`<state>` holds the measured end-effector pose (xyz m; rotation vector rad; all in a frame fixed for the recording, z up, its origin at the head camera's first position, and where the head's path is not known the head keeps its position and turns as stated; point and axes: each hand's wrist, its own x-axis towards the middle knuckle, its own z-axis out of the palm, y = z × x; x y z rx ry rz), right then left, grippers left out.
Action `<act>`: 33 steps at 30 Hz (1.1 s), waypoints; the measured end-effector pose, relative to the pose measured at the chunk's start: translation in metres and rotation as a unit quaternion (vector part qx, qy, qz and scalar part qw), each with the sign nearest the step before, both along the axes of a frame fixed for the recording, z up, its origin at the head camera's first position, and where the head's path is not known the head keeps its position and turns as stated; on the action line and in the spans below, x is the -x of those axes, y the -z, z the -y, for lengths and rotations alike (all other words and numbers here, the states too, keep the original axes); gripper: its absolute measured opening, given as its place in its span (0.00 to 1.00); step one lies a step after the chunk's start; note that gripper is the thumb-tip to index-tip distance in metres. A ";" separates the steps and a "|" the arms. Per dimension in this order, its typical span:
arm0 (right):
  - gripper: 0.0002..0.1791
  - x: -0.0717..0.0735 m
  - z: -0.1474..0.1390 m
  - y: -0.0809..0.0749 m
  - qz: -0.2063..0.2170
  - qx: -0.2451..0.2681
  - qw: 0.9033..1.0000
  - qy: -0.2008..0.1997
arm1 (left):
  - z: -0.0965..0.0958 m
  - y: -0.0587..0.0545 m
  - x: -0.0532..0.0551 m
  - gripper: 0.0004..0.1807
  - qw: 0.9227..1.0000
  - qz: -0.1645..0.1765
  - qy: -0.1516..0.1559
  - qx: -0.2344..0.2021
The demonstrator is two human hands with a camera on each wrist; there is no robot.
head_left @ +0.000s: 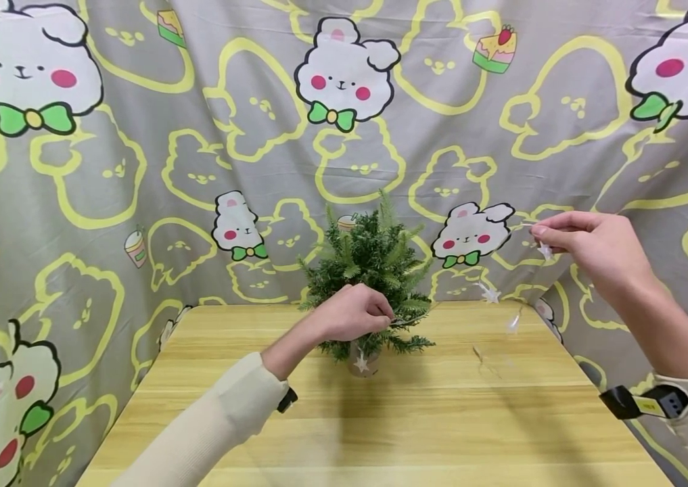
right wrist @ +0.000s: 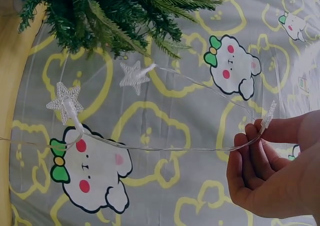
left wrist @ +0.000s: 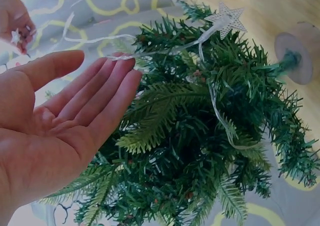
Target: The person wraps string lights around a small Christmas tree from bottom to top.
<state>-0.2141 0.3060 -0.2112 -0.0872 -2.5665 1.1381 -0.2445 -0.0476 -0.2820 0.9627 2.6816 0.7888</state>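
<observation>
A small artificial Christmas tree (head_left: pixel 352 260) stands upright on the wooden table. Over its front branches lies my left hand (head_left: pixel 356 312). The left wrist view shows that hand's fingers (left wrist: pixel 95 98) nearly straight, the thumb apart, and a clear string-light wire (left wrist: pixel 170 51) crossing the fingertips. A star light (left wrist: pixel 226 22) hangs on the tree's lower branches near the base. Out to the right, my right hand (head_left: pixel 599 250) pinches the string lights (right wrist: pixel 170 149) between thumb and fingers, beside one star (right wrist: pixel 269 115). Two more stars (right wrist: pixel 134 77) dangle between that hand and the tree.
The wooden table (head_left: pixel 246 406) has its back edge against a grey cartoon-print curtain (head_left: pixel 295 162), which also hangs at both sides. A thin loose end of wire (head_left: pixel 479 355) hangs above the table's right half. The tree's round base (head_left: pixel 363 365) sits near the table's middle.
</observation>
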 end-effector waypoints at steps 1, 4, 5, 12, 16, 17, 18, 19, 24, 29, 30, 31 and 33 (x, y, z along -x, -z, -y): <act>0.09 0.001 0.000 0.001 0.002 -0.001 1.000 -0.002 | -0.001 0.001 0.001 0.12 1.000 0.001 0.000 0.001; 0.13 0.003 0.001 0.003 0.011 -0.003 1.000 -0.016 | -0.001 0.003 0.002 0.12 1.000 0.002 -0.005 0.003; 0.14 0.004 0.001 0.004 0.014 -0.002 1.000 -0.022 | -0.001 0.004 0.002 0.12 1.000 0.005 -0.008 0.004; 0.19 0.004 0.006 0.004 0.014 -0.008 0.999 -0.028 | 0.000 0.002 0.002 0.13 1.000 0.014 -0.012 0.003; 0.21 0.005 0.010 0.000 0.019 -0.008 0.999 -0.030 | -0.003 -0.001 0.002 0.14 1.000 0.005 -0.011 -0.002; 0.22 0.005 0.011 -0.001 0.021 -0.007 0.999 -0.031 | -0.004 -0.002 0.001 0.14 1.000 0.004 -0.011 -0.005; 0.23 0.005 0.012 -0.001 0.025 -0.008 0.999 -0.033 | -0.005 -0.003 0.001 0.14 1.000 0.001 -0.010 -0.009; 0.23 0.005 0.013 -0.002 0.027 -0.006 0.999 -0.035 | -0.007 -0.004 0.001 0.14 1.000 0.000 -0.009 -0.012; 0.17 0.003 0.016 -0.005 0.034 -0.005 0.999 -0.040 | -0.017 -0.013 -0.003 0.17 1.000 -0.003 0.010 -0.011; 0.19 0.001 0.021 -0.006 0.020 -0.002 0.999 -0.043 | -0.030 -0.033 -0.007 0.20 0.999 -0.003 0.036 -0.012; 0.21 0.001 0.023 -0.006 0.018 -0.002 0.999 -0.044 | -0.034 -0.038 -0.008 0.20 0.999 -0.003 0.039 -0.018; 0.22 0.000 0.024 -0.006 0.016 -0.001 0.999 -0.044 | -0.038 -0.042 -0.008 0.19 0.999 -0.005 0.041 -0.024; 0.25 0.000 0.026 -0.007 0.014 -0.001 0.999 -0.045 | -0.046 -0.052 -0.010 0.18 0.998 -0.016 0.039 -0.038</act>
